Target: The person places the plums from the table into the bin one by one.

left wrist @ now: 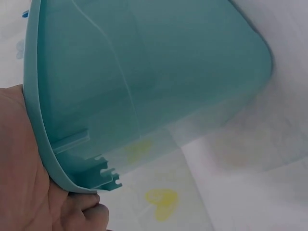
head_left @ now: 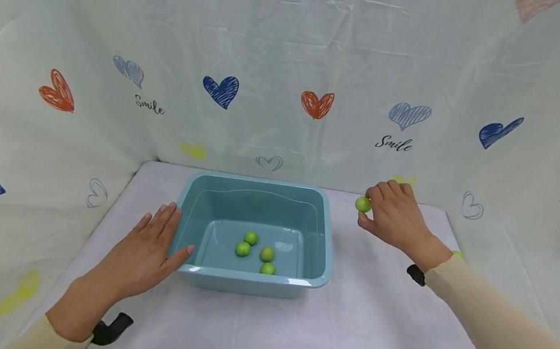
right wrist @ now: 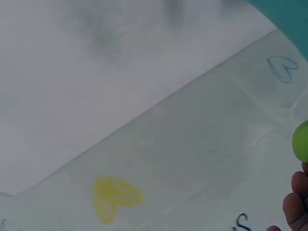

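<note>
The right hand (head_left: pixel 396 219) pinches a small round green fruit (head_left: pixel 363 204) at its fingertips, lifted clear of the table (head_left: pixel 370 334). The left hand's (head_left: pixel 146 251) spread fingers press the teal plastic tub (head_left: pixel 325 249), steadying it; four similar fruits (head_left: pixel 256 250) lie inside.

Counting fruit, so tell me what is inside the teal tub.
Inside the teal tub, four small green fruits lie on the floor, near the front. The near wall hides the strip of floor right behind it.

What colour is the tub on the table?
The tub is teal, a blue-green plastic; the head view shows it best.
</note>
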`<state>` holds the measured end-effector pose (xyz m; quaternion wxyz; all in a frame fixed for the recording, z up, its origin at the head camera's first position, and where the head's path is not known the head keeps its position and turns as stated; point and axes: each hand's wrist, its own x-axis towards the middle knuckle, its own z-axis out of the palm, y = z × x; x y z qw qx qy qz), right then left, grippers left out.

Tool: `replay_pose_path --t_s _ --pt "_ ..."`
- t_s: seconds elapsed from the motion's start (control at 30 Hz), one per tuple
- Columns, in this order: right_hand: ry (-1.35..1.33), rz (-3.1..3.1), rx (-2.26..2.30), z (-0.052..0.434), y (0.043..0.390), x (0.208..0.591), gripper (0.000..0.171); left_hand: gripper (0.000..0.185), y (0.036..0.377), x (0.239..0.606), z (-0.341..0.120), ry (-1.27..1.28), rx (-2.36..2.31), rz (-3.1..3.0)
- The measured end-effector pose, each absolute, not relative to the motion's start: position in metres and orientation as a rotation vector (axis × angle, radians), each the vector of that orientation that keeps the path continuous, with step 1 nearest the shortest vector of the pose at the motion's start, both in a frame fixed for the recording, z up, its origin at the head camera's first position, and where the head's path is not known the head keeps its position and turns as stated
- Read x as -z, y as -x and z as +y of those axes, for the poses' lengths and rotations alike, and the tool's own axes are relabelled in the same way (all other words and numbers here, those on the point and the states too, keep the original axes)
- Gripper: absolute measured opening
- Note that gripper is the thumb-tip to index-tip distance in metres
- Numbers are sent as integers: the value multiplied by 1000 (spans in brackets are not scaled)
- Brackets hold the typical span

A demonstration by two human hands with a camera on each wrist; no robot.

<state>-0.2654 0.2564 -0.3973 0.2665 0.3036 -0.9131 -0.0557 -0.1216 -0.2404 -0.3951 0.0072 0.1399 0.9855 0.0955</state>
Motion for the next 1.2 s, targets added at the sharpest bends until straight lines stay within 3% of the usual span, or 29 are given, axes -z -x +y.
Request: replay_pose_path --t_s 0.27,0.7,1.2 --pt "-970 -2410 57 199 269 355 31 91 123 396 -241 -429 -312 3073" --pt "-1277 -2345 -10 109 268 328 32 91 123 398 -242 -424 -326 3070" --pt "-1365 -2372 0 49 281 362 34 91 126 400 -243 -430 -350 3078"
